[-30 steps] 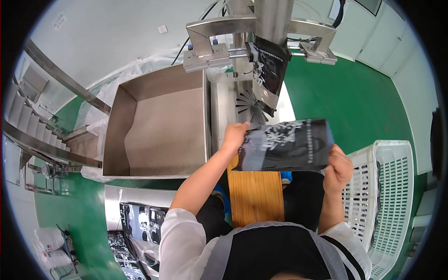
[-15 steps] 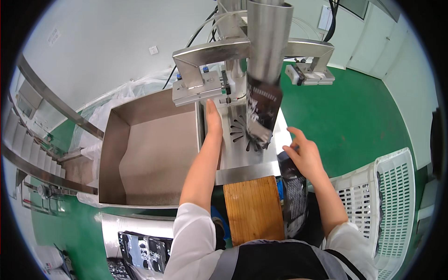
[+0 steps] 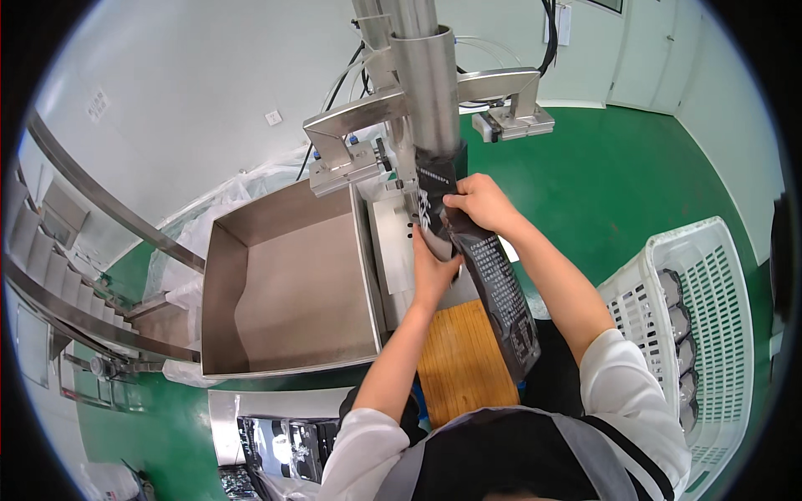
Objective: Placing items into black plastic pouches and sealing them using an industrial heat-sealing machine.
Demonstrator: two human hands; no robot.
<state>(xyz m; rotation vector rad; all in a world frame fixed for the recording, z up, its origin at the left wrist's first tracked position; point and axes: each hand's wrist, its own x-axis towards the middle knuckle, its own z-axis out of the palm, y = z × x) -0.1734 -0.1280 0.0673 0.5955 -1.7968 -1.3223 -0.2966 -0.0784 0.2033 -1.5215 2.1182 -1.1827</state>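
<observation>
A metal filling tube [image 3: 424,92] comes down in front of me, and a black printed bag [image 3: 436,185] hangs over its lower end. My left hand [image 3: 434,274] is wrapped round the bottom of this bag, thumb on the near side. My right hand [image 3: 486,205] pinches the upper end of a second black bag [image 3: 501,296], which looks flat and hangs slantwise toward my lap. The right fingertips are close beside the bag on the tube; whether they also touch it I cannot tell.
Clamp blocks [image 3: 344,167] flank the tube on metal arms. A deep steel bin [image 3: 292,288] stands at left, a wooden board [image 3: 464,359] in front of me. A white basket [image 3: 725,334] holding filled bags is at right; stacked black bags [image 3: 288,447] lie lower left.
Both hands have come together at the tube. My left hand has taken hold of the hanging bag's bottom. My right hand has lifted the second bag up toward the tube. The view has shifted.
</observation>
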